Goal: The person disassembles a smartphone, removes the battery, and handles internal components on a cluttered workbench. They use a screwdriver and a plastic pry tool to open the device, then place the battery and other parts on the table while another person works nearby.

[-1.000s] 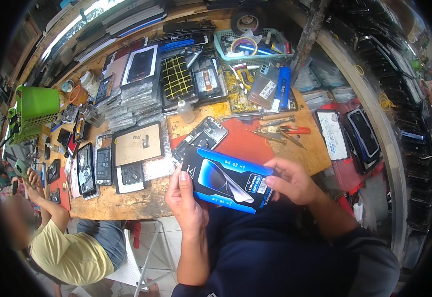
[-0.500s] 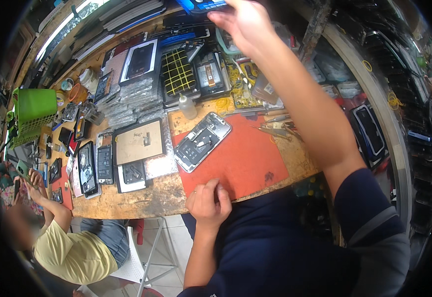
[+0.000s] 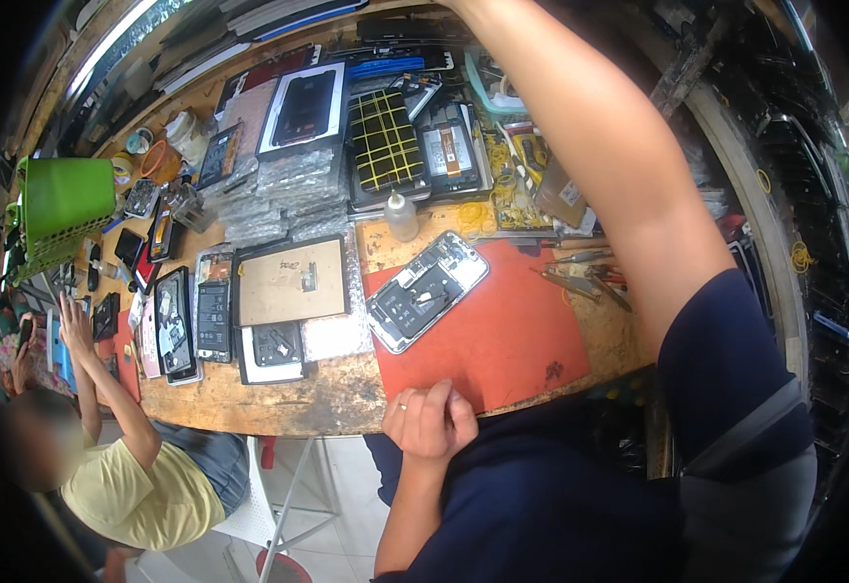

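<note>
My left hand [image 3: 429,420] is curled into a loose fist at the near edge of the red mat [image 3: 531,325], and I see nothing in it. Beyond it on the mat lies an opened phone [image 3: 428,291], slanted, its battery and inner parts exposed. My right arm [image 3: 594,126] stretches far over the bench, and its hand is cut off by the top edge. A clear squeeze bottle [image 3: 401,220] stands just behind the phone. Several tweezers and thin hand tools [image 3: 585,277] lie beside the mat on the right.
Stacks of bubble-wrapped packs [image 3: 288,189], a yellow-banded black bundle [image 3: 383,144] and a cardboard piece [image 3: 291,282] crowd the bench. More opened phones [image 3: 175,321] lie left. A green basket [image 3: 65,209] stands beyond. A person in a yellow shirt [image 3: 142,476] sits at left.
My right hand, holding a blue item at the top earlier, has passed out of view beyond the top edge. The view has shifted slightly; my left hand stays curled by the mat.
</note>
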### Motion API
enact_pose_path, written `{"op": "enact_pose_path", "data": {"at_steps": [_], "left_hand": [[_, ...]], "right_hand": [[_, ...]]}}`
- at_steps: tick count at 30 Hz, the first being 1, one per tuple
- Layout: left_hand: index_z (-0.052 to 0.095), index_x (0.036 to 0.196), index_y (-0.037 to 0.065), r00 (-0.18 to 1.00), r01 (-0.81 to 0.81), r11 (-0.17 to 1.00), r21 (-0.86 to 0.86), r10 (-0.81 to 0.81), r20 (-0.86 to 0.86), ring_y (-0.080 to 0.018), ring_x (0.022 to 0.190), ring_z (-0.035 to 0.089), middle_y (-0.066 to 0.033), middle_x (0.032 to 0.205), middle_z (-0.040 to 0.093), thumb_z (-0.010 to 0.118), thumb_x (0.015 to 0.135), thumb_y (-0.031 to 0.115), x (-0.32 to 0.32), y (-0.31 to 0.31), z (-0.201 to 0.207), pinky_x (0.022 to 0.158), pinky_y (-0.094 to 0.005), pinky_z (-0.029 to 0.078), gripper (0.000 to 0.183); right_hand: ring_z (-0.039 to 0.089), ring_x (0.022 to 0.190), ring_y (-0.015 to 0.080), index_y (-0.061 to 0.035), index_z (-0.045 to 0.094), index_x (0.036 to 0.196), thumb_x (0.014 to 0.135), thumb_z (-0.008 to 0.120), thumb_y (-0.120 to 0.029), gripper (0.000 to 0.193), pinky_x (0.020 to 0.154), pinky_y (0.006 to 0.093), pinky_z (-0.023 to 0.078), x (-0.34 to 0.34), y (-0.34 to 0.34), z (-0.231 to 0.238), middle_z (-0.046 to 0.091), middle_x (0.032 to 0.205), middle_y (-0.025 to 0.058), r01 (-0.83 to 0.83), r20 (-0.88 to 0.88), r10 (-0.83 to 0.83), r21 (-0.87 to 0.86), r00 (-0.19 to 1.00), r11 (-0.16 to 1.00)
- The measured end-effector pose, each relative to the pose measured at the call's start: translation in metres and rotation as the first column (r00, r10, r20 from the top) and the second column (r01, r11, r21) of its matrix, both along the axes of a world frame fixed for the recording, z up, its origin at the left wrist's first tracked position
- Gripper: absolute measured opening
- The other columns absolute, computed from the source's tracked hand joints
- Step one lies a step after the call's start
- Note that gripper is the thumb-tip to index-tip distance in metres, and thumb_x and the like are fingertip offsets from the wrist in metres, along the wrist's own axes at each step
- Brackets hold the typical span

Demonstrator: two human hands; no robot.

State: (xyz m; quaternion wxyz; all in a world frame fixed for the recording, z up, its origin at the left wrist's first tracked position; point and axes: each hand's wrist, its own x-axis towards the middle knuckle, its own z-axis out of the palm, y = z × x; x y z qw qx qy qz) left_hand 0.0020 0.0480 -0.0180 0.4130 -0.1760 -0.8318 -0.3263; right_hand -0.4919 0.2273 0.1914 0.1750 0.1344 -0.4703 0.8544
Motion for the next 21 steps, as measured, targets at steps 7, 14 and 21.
{"op": "enact_pose_path", "data": {"at_steps": [7,14,21], "left_hand": [[0.071,0.093,0.000,1.000,0.030,1.000,0.009,-0.030,0.004,-0.0230,0.052,0.055,-0.0067,0.066,0.056,0.068,0.075,0.000,0.000,-0.002,-0.004,0.050,-0.0344,0.043,0.018],[0.072,0.101,0.003,0.972,0.036,0.999,-0.033,-0.027,0.232,-0.0290,0.068,0.061,-0.0097,0.079,0.064,0.074,0.082,0.005,-0.005,-0.004,0.025,0.065,-0.0396,0.049,0.019],[0.057,0.145,0.002,0.912,0.130,0.919,-0.372,0.036,0.408,-0.0394,0.121,0.060,-0.0194,0.126,0.068,0.090,0.082,0.024,-0.080,-0.022,0.059,0.110,-0.0500,0.038,0.074]], "right_hand": [[0.069,0.122,0.0411,0.0077,0.056,0.139,0.102,0.070,-0.006,0.042,0.098,0.0489,0.064,0.146,0.076,-0.048,0.065,0.137,0.0243,-0.124,-0.080,0.181,0.460,0.980,0.879],[0.067,0.082,0.0113,-0.0001,0.069,0.126,0.103,0.068,-0.015,0.027,0.074,0.0267,0.055,0.373,0.116,-0.095,0.075,0.101,0.0079,-0.149,0.322,-0.087,0.638,0.943,0.755],[0.061,0.065,0.0072,0.0006,0.075,0.109,0.099,0.071,-0.004,0.012,0.059,0.0266,0.049,0.484,0.105,-0.173,0.072,0.087,0.0040,0.031,0.094,-0.231,0.873,0.968,0.486]]}}
